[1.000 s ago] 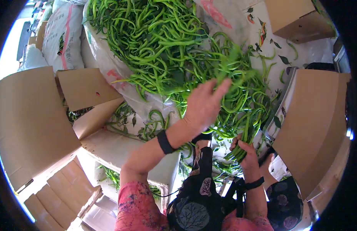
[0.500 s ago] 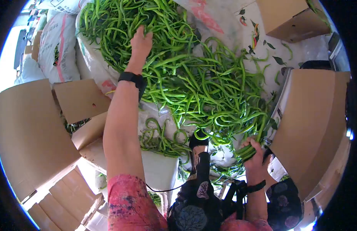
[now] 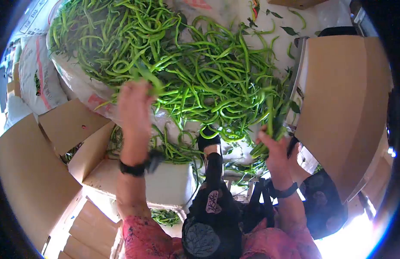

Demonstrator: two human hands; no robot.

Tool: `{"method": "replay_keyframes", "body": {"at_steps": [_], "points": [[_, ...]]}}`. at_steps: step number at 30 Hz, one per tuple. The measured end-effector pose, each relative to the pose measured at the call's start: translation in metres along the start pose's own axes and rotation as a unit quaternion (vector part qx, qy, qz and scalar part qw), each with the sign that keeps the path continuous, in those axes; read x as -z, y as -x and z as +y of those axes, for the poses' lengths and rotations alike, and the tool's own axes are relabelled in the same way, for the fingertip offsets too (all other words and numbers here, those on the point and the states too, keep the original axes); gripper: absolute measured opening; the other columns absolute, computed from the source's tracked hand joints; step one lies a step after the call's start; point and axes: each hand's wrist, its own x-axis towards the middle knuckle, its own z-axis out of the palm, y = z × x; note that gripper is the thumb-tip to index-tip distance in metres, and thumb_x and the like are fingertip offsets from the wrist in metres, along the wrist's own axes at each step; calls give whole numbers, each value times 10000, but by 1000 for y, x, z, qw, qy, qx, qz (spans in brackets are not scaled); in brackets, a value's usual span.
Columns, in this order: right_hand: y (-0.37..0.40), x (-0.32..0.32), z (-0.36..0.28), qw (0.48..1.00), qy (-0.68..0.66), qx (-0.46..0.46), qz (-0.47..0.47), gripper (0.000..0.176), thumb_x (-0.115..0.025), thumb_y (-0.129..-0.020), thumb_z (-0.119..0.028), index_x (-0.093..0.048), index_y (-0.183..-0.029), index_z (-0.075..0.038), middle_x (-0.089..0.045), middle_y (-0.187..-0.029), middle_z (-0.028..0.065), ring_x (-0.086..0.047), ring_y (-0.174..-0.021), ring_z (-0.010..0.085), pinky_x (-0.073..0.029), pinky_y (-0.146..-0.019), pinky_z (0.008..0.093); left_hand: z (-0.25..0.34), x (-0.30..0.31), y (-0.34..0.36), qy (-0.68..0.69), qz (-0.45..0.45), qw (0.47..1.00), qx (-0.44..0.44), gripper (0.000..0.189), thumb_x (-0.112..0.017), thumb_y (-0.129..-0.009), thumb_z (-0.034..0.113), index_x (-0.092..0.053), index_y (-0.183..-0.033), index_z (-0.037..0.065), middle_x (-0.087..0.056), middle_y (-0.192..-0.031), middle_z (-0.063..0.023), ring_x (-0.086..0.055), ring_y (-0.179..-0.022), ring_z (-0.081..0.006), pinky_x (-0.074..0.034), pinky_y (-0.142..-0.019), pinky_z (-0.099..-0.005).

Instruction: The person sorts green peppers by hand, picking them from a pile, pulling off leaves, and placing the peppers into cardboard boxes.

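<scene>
A big heap of long green chili peppers (image 3: 195, 64) lies on white sacking in front of me. My left hand (image 3: 134, 105) is blurred with motion at the heap's near left edge, closed on a few peppers (image 3: 149, 77). My right hand (image 3: 274, 149) grips a bunch of peppers (image 3: 269, 125) by the stalk ends, low at the heap's right edge. Both wrists wear black bands. My black-patterned legs and a black shoe (image 3: 208, 141) sit between the hands.
Open cardboard boxes surround me: a large flap (image 3: 342, 108) at the right, a box holding peppers (image 3: 100, 146) at the left, more flaps (image 3: 31, 172) lower left. Filled white sacks (image 3: 36, 77) stand at far left. Loose peppers lie on a white box (image 3: 169, 183) near my knees.
My left hand has pulled back from the far heap toward me, dragging peppers. My right hand rose slightly with its bunch. The camera tilted down.
</scene>
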Motion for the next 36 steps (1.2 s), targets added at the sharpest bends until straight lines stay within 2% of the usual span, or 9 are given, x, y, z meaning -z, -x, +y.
{"method": "replay_keyframes", "body": {"at_steps": [3, 5, 13, 14, 16, 21, 23, 32, 36], "points": [[10, -21, 17, 994, -2, -105, -37, 278, -730, -804, -190, -619, -1004, -33, -637, -881, 20, -601, -809, 119, -481, -776, 276, -35, -35, 72, -134, -147, 980, 8, 239, -664, -872, 217, -535, -897, 17, -592, -823, -68, -630, -723, -168, -498, -597, -282], [15, -35, 15, 995, -5, -86, -58, 289, -736, -799, -183, -623, -1020, -35, -641, -893, 18, -604, -820, 118, -484, -779, 277, -44, -67, 108, 37, -145, 956, 252, 259, -689, -860, 221, -538, -882, 11, -588, -795, -52, -633, -723, -148, -494, -585, -260], [-2, -3, 11, 993, -56, -64, -81, 312, -699, -752, -145, -612, -1031, -34, -640, -911, 46, -605, -832, 155, -468, -785, 308, -43, -54, 102, -25, -455, 863, 217, 208, -595, -938, 187, -616, -949, -19, -593, -936, -60, -596, -845, -119, -521, -703, -274], [-4, 7, 16, 988, -87, -51, -118, 333, -699, -749, -175, -606, -1040, -42, -659, -904, 51, -620, -834, 164, -476, -812, 320, -52, -54, 97, -30, -394, 918, 29, 195, -599, -923, 167, -607, -969, -22, -595, -953, -73, -573, -839, -114, -494, -681, -258], [-4, 13, 8, 987, -110, -31, -110, 332, -662, -734, -175, -585, -1026, -36, -651, -875, 79, -613, -833, 200, -466, -831, 349, -35, -78, 62, 3, -254, 967, 17, 131, -621, -876, 125, -617, -950, 16, -584, -755, -47, -557, -650, -122, -451, -583, -267], [-5, 18, 3, 944, -257, -86, -188, 347, -685, -704, -158, -575, -999, -12, -626, -848, 83, -615, -822, 234, -474, -822, 389, -45, -165, -2, -297, -211, 892, -268, 210, -652, -857, 230, -648, -842, 21, -659, -812, -162, -648, -697, -310, -506, -610, -385], [-8, 14, -1, 949, -268, -58, -158, 334, -703, -729, -183, -598, -998, -14, -629, -872, 70, -621, -845, 229, -470, -824, 375, -56, -212, -7, -514, -223, 809, -178, 283, -683, -806, 324, -668, -848, 45, -665, -825, -181, -666, -748, -352, -520, -625, -432], [-32, 33, 13, 961, -257, -104, -3, 306, -688, -848, -159, -572, -1107, -46, -627, -907, 85, -619, -837, 201, -521, -717, 328, -101, -195, -20, -305, -118, 939, -105, 346, -654, -785, 361, -662, -755, 17, -632, -675, -213, -658, -681, -363, -511, -620, -455], [-31, 34, 26, 972, -196, -126, 17, 277, -678, -842, -169, -611, -1104, -107, -674, -967, 82, -630, -889, 179, -498, -781, 311, -95, -230, -15, -474, -142, 860, -128, 386, -685, -785, 410, -672, -792, 24, -655, -745, -210, -673, -725, -349, -527, -632, -461]]}}
